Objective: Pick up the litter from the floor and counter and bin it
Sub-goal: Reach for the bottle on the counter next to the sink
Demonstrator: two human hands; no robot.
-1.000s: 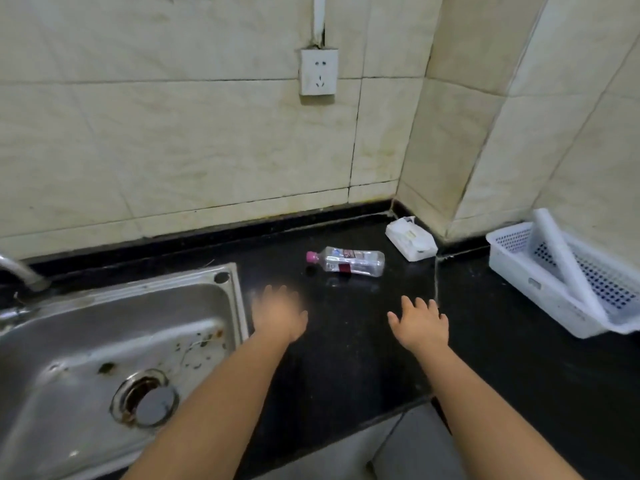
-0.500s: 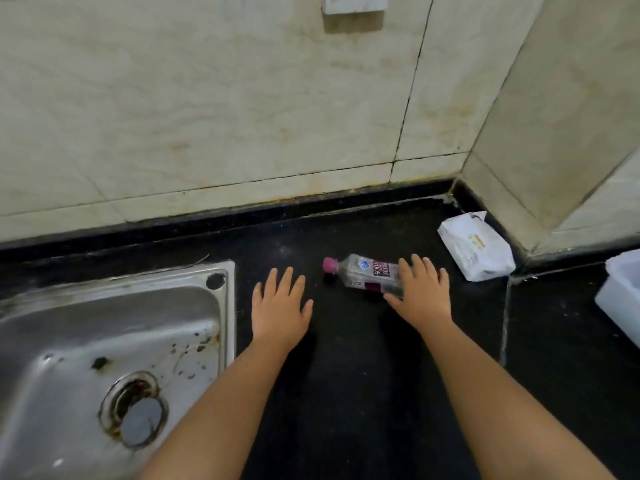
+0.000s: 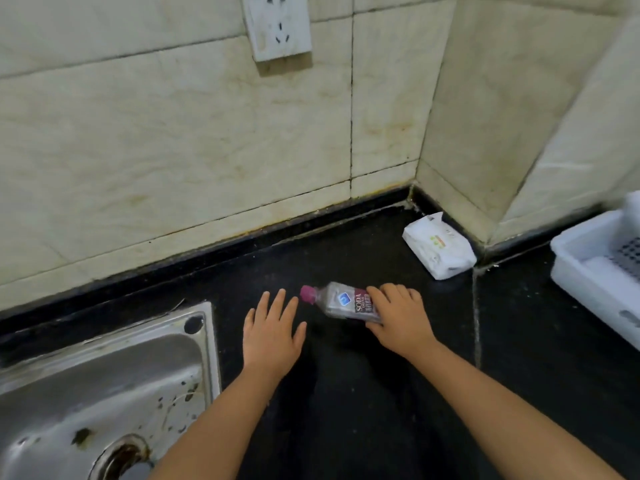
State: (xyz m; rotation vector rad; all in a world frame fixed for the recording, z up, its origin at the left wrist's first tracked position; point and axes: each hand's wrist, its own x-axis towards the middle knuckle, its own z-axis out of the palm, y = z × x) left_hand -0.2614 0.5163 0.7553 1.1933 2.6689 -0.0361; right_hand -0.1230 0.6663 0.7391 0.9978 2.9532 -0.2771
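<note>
A clear plastic soda bottle (image 3: 341, 302) with a pink cap lies on its side on the black counter (image 3: 346, 410), cap pointing left. My right hand (image 3: 398, 317) wraps over the bottle's right end, fingers curled on top and thumb beneath it. My left hand (image 3: 272, 336) hovers flat and open just left of the cap, fingers spread, holding nothing. A white wipes packet (image 3: 438, 245) lies in the back corner by the wall, beyond the bottle to the right.
A stained steel sink (image 3: 104, 386) sits at the left, its rim beside my left wrist. A white plastic basket (image 3: 585, 271) stands at the right edge. Tiled walls with a socket (image 3: 277, 26) close the back and the right corner.
Both hands reached forward over the counter. My right hand came down onto the bottle's right end and closed on it; my left hand stopped just short of the cap.
</note>
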